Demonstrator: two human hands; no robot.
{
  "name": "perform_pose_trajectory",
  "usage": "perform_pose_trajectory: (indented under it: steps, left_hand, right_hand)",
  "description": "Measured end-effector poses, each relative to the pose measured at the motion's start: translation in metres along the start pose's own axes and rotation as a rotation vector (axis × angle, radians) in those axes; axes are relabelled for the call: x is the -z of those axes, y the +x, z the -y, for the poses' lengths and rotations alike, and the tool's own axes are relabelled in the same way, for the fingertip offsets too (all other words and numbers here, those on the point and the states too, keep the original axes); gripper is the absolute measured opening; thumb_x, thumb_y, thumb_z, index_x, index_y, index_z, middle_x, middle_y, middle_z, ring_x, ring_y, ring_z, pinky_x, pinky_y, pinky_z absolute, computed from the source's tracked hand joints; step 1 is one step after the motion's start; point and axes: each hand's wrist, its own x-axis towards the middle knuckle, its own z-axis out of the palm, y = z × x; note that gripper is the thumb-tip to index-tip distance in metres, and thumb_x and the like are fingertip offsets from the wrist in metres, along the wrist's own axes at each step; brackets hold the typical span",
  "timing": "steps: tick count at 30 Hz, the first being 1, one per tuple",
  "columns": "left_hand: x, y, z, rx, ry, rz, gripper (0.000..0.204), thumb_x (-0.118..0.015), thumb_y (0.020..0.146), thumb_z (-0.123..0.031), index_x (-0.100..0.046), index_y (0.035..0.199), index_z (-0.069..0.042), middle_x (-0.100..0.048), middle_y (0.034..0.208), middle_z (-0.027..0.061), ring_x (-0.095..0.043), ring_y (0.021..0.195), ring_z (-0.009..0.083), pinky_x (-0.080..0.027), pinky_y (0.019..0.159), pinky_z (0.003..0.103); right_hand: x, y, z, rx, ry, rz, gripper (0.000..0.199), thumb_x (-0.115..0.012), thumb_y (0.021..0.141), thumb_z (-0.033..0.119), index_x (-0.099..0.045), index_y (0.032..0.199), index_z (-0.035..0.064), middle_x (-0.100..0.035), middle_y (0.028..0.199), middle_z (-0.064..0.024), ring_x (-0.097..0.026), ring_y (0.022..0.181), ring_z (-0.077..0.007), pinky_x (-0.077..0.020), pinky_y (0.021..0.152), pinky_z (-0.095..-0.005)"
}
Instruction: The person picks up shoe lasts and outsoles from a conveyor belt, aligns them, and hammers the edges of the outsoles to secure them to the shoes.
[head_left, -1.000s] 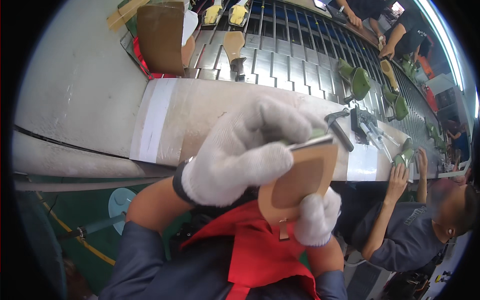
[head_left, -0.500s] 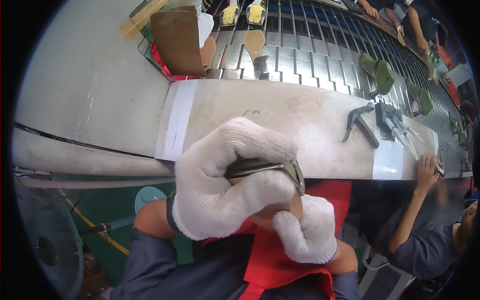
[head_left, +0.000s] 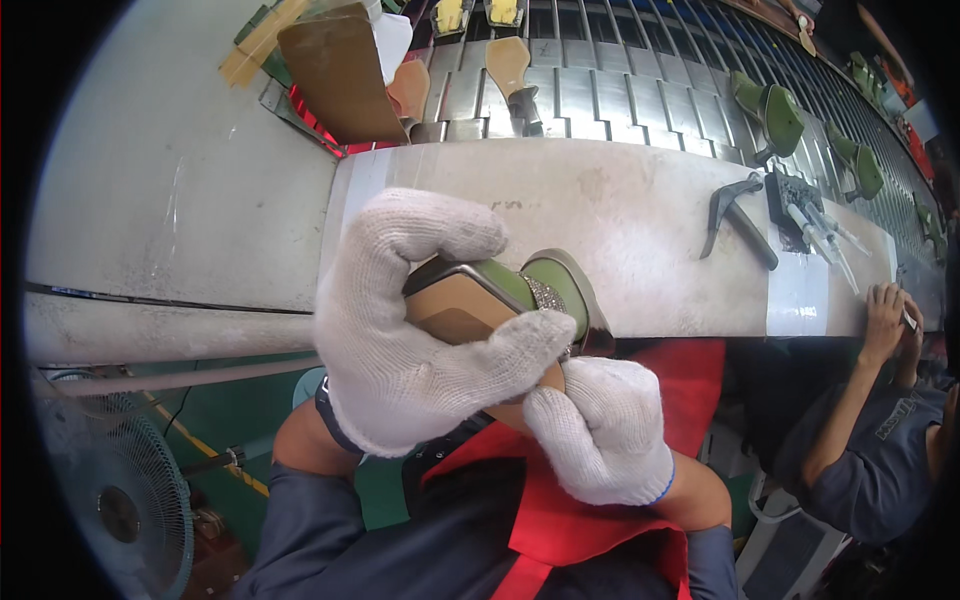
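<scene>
1. The left hand (head_left: 415, 330), in a white knitted glove, is curled shut around the green shoe with a tan sole and a sparkling strap (head_left: 500, 300); its fingers wrap over the top edge and its thumb presses across the sole.
2. The right hand (head_left: 605, 430), gloved the same way, is closed under the lower end of the shoe, knuckles toward the camera; what its fingertips do is hidden.
3. The shoe is held up in front of the person's chest, sole facing the camera, just over the near edge of the pale grey worktop (head_left: 640, 220) and above the red apron (head_left: 590, 530).
4. On the worktop to the right lie a dark metal hand tool with a curved head (head_left: 735, 215) and, just beside it, a small dark block with pen-like white tools (head_left: 810, 215) lying against it.
5. Beyond the worktop runs a slatted metal conveyor (head_left: 620, 95). On it stand a tan shoe sole on a dark stand (head_left: 512, 75) and several green shoe lasts (head_left: 770, 105).
6. At the top left a wire tray with red trim (head_left: 300, 112) holds a brown board (head_left: 335, 70) leaning upright and a small tan sole beside it.
7. At the right edge another person's bare hands (head_left: 890, 315) rest on the worktop's rim.
8. A floor fan (head_left: 125, 500) stands at the lower left.
</scene>
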Motion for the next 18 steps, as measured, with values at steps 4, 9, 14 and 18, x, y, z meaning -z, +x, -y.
perform_pose_trajectory:
  steps: [4, 9, 14, 18]
  left_hand:
    - [0.007, 0.005, 0.008, -0.123, 0.042, 0.082, 0.071, -0.106, 0.069, -0.020, -0.063, 0.121, 0.000, -0.071, 0.118, 0.0143, -0.069, 0.110, 0.0220, -0.058, 0.095, 0.037]
    - [0.021, 0.014, 0.020, -0.269, 0.006, 0.219, 0.091, -0.111, 0.055, -0.039, -0.065, 0.123, 0.000, -0.072, 0.119, 0.0169, -0.069, 0.112, 0.0282, -0.057, 0.098, 0.042]
    - [0.015, 0.012, 0.018, -0.213, -0.035, 0.209, 0.088, -0.111, 0.055, -0.036, -0.065, 0.123, -0.001, -0.072, 0.116, 0.0170, -0.069, 0.112, 0.0299, -0.057, 0.100, 0.044]
    - [0.007, 0.007, 0.003, -0.159, 0.056, 0.131, 0.061, -0.098, 0.070, -0.013, -0.065, 0.119, 0.000, -0.073, 0.115, 0.0162, -0.070, 0.110, 0.0278, -0.057, 0.102, 0.044]
  right_hand:
    - [-0.006, -0.003, -0.003, 0.065, -0.055, -0.073, 0.012, -0.076, 0.096, 0.010, -0.073, 0.094, -0.0010, -0.065, 0.072, -0.0154, -0.066, 0.061, -0.0356, -0.0506, 0.057, -0.0445]
    - [-0.004, -0.004, -0.002, 0.079, -0.131, -0.043, 0.012, -0.079, 0.094, 0.010, -0.074, 0.095, -0.0016, -0.064, 0.072, -0.0152, -0.066, 0.060, -0.0350, -0.0516, 0.057, -0.0431]
    - [-0.008, -0.002, -0.004, 0.109, -0.095, -0.097, 0.011, -0.079, 0.094, 0.009, -0.074, 0.095, -0.0011, -0.065, 0.072, -0.0139, -0.066, 0.060, -0.0340, -0.0511, 0.056, -0.0431]
    - [-0.013, -0.003, -0.002, 0.102, -0.073, -0.127, 0.010, -0.079, 0.094, 0.009, -0.073, 0.092, 0.0008, -0.063, 0.071, -0.0131, -0.065, 0.059, -0.0332, -0.0507, 0.056, -0.0435]
